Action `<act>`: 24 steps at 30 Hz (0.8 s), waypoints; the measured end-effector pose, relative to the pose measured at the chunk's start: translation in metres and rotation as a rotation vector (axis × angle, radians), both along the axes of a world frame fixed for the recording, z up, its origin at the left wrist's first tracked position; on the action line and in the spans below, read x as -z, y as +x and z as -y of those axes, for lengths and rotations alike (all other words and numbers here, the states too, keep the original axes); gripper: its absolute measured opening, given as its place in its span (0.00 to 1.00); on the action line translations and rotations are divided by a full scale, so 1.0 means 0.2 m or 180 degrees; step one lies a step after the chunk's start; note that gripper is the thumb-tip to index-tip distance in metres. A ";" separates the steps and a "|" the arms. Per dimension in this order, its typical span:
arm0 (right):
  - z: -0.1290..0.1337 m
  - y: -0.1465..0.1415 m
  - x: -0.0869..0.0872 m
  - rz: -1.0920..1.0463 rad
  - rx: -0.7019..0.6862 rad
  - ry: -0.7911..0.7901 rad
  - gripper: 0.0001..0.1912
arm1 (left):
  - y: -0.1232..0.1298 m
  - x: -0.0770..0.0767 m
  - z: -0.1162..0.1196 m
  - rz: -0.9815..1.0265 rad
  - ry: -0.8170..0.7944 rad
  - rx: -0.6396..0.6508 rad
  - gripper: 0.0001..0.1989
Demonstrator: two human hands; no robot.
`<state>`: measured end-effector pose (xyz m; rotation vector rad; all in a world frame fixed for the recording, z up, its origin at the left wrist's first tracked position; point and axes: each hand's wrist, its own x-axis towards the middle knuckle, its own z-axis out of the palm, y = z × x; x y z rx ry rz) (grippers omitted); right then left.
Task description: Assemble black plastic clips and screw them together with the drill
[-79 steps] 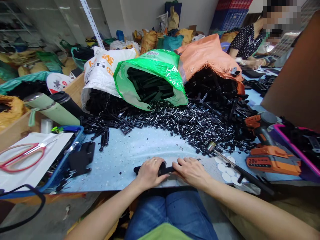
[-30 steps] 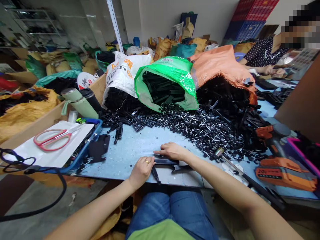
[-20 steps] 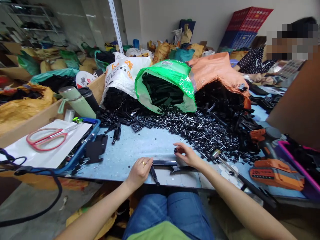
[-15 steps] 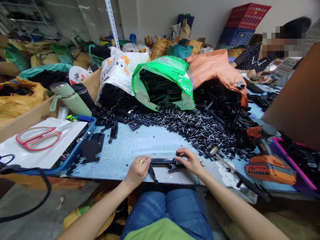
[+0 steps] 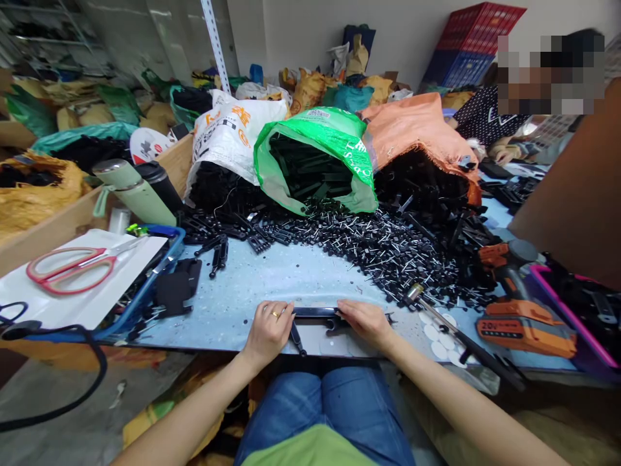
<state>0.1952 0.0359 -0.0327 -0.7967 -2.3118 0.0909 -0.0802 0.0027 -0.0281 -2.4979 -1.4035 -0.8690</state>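
Note:
Close to the table's front edge lies a glossy black bar (image 5: 315,312), held level between my two hands. My left hand (image 5: 269,329), with a ring on one finger, is closed round the bar's left end. Beneath its fingertips a slim black arm-like part (image 5: 297,340) sticks out toward me. My right hand (image 5: 366,321) is closed at the bar's right end, fingertips together. Whether a small part is under them is hidden. A hooked black piece (image 5: 332,325) shows just below the bar beside the right fingers.
Beyond my hands spreads a heap of black-headed screws (image 5: 388,252), before an open green sack (image 5: 315,116). At right are an orange cordless drill (image 5: 526,330) and a hammer (image 5: 436,314). Red-handled scissors (image 5: 72,268) lie left. Across the table, a person (image 5: 495,123) works.
My right hand has come down and left onto the bar's right end; before, it was raised there pinching a small black piece. My left hand stays put. The view shifts slightly.

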 end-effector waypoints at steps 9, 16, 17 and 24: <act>0.01 0.06 -0.03 0.0842 -0.0178 -0.0264 0.30 | 0.10 -0.06 0.01 -0.0378 -0.0220 0.0932 0.19; 0.05 0.06 0.10 0.0791 0.0193 -0.0210 0.27 | 0.36 -0.10 -0.05 -0.0430 -0.1280 0.0375 0.32; 0.05 0.06 0.10 0.0796 0.0211 -0.0254 0.27 | 0.38 -0.09 -0.05 -0.0398 -0.1320 0.0301 0.28; -0.06 0.11 -0.03 0.1144 -0.0449 -0.0345 0.24 | 0.35 -0.11 -0.02 -0.0245 -0.1418 0.0302 0.26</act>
